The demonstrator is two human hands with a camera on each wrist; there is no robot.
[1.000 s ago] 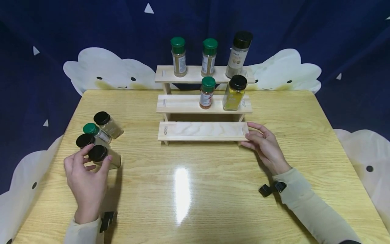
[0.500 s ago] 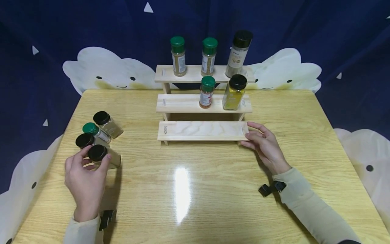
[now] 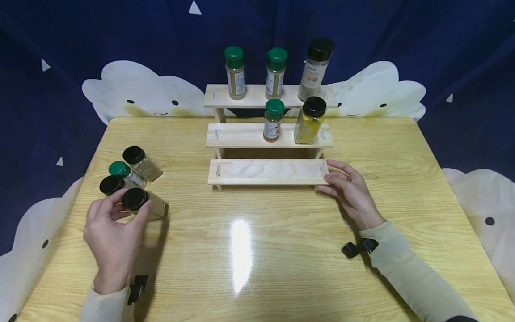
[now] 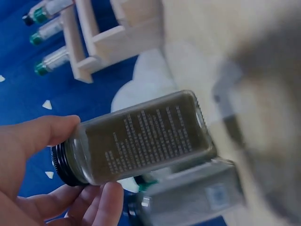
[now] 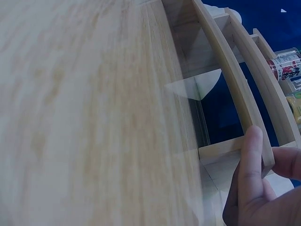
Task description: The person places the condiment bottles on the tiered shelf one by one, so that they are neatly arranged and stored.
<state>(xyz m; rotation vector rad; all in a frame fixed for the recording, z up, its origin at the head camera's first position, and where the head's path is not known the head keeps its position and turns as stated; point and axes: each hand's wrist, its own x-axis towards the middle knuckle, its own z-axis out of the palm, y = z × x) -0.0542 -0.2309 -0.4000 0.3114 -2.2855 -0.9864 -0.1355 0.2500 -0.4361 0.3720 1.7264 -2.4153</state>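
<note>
With thumb and fingers my left hand (image 3: 113, 237) grips a square glass spice jar (image 4: 141, 136) near its black lid (image 3: 135, 199). Brownish powder fills the jar, and white print covers the side seen in the left wrist view. My right hand (image 3: 354, 194) pinches the right end of the lowest shelf on a three-step wooden rack (image 3: 265, 172). In the right wrist view, the fingers (image 5: 251, 160) lie along that shelf's front edge. Behind the gripped jar are another black-lidded jar (image 3: 112, 184), a green-capped bottle (image 3: 134, 178) and a further black-lidded jar (image 3: 148, 169).
On the top step stand two green-capped bottles (image 3: 236, 82) and a tall black-capped bottle (image 3: 313, 76). The middle step carries a red-labelled green-capped bottle (image 3: 272, 127) and a yellow jar (image 3: 307, 127). A dark blue curtain (image 3: 257, 27) hangs behind the wooden table (image 3: 281, 250).
My left hand has shifted the spice jar slightly right and up in the head view, away from the neighbouring jar. My right hand stays on the rack.
</note>
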